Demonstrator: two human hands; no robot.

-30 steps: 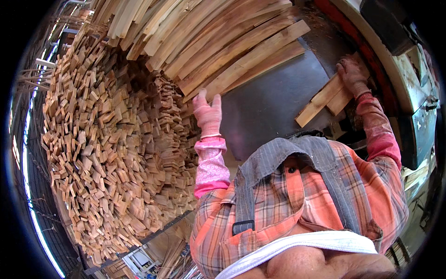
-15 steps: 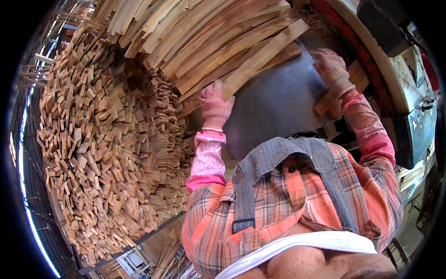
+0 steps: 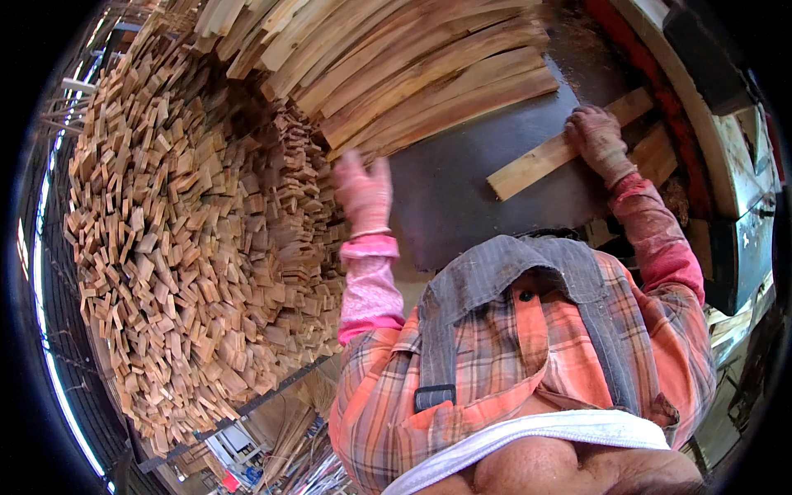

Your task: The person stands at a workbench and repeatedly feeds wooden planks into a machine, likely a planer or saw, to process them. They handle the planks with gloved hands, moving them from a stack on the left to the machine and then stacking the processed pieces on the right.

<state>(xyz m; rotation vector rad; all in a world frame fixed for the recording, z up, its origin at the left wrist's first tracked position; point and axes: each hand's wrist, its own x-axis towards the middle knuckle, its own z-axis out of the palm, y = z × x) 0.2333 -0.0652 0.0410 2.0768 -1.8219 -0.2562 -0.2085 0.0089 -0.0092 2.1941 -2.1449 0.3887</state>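
My right hand (image 3: 597, 142), in a pale reddish work glove, grips a narrow wooden slat (image 3: 536, 167) that lies aslant on the dark metal tabletop (image 3: 450, 186). The fingers lie across the slat, with its near end pointing left toward me. My left hand (image 3: 364, 191), in a pink glove and slightly blurred, is open beside the near left end of a row of wooden boards (image 3: 462, 95). The fingers are apart with nothing between them; whether they touch the board ends I cannot tell.
A tall stack of short wood pieces (image 3: 181, 272) fills the left side. Another wood piece (image 3: 656, 155) lies right of my right hand. A red-edged machine frame (image 3: 672, 107) with a dark block (image 3: 705, 58) borders the right. Sawdust lies at the back.
The slat my left hand held aslant now appears to lie in line with the row, and that hand has drawn left, off it. My right hand has closed on another slat, now farther left.
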